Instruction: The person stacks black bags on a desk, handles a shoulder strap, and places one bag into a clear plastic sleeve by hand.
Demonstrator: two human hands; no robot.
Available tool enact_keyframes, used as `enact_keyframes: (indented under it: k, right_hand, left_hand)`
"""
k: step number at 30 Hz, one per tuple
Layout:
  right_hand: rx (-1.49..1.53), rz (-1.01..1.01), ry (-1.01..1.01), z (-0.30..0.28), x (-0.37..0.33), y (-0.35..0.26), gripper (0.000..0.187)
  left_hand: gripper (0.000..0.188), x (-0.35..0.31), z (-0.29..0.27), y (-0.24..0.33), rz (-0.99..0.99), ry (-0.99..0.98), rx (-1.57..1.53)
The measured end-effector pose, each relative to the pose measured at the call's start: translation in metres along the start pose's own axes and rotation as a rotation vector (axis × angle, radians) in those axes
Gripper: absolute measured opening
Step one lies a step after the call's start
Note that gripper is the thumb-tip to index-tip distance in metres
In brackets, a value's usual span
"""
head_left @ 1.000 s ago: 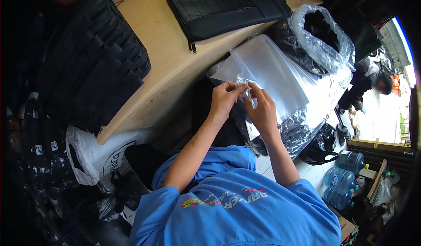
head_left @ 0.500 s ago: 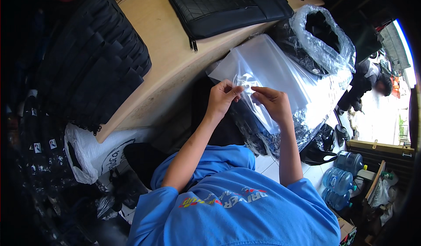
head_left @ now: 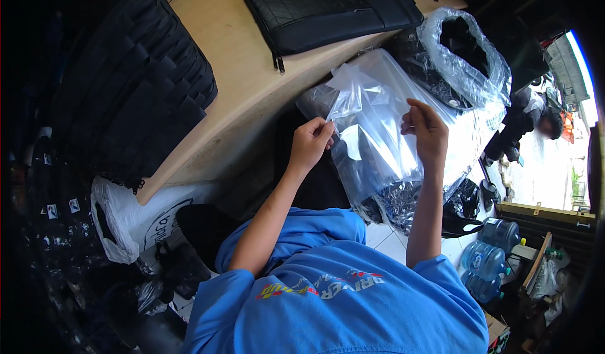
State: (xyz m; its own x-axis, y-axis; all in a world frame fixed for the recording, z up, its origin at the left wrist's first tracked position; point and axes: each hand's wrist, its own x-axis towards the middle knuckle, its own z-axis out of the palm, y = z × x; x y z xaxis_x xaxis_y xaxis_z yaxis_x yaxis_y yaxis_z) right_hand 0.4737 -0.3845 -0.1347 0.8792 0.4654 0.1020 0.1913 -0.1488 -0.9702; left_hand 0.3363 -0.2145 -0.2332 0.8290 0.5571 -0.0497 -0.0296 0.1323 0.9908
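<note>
A clear plastic bag [head_left: 368, 124] lies creased and partly spread over more flat clear plastic and a wrapped bundle [head_left: 403, 208]. My left hand [head_left: 311, 145] pinches its left edge between thumb and fingers. To the right, my right hand [head_left: 428, 132] hovers above the plastic with the index finger stretched out, apart from the thumb, and the other fingers curled; I see nothing in it. Beyond both hands, a flat black zippered case [head_left: 334, 13] rests on the wooden table [head_left: 246, 70].
Stacked black fabric pieces [head_left: 138, 89] cover the table's left end. A white sack [head_left: 116, 228] sits below it. An open clear sack [head_left: 501, 70] holding black items stands at the right. Blue water jugs [head_left: 484, 259] lie at lower right. Another person [head_left: 532, 117] is farther off.
My hands were close together over the plastic and have parted. The right hand moved right and came off it; the left keeps its pinch, and the bag now spreads wider.
</note>
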Motion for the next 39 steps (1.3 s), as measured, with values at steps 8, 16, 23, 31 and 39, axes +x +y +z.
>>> enact_keyframes:
  k: [8, 16, 23, 31, 39]
  right_hand:
    - [-0.008, -0.146, 0.081, -0.046, 0.026, -0.030, 0.022]
    - [-0.184, -0.288, 0.084, -0.086, 0.042, -0.079, 0.027]
    - [-0.582, -0.350, -0.049, -0.089, 0.066, -0.155, 0.016]
    - [-0.604, -0.483, -0.168, -0.034, 0.062, -0.165, 0.015]
    - [-0.498, -0.409, -0.536, 0.019, -0.001, -0.087, 0.015]
  left_hand:
    - [0.023, -0.002, -0.013, -0.027, -0.302, 0.145, -0.080]
    - [0.023, -0.007, -0.005, -0.031, -0.217, 0.346, 0.164]
    - [0.031, 0.021, 0.060, 0.020, 0.614, 0.238, 0.514]
    - [0.026, 0.024, 0.077, 0.099, 0.134, -0.182, -0.165]
    - [0.033, 0.012, 0.062, 0.111, -0.128, -0.227, -0.609]
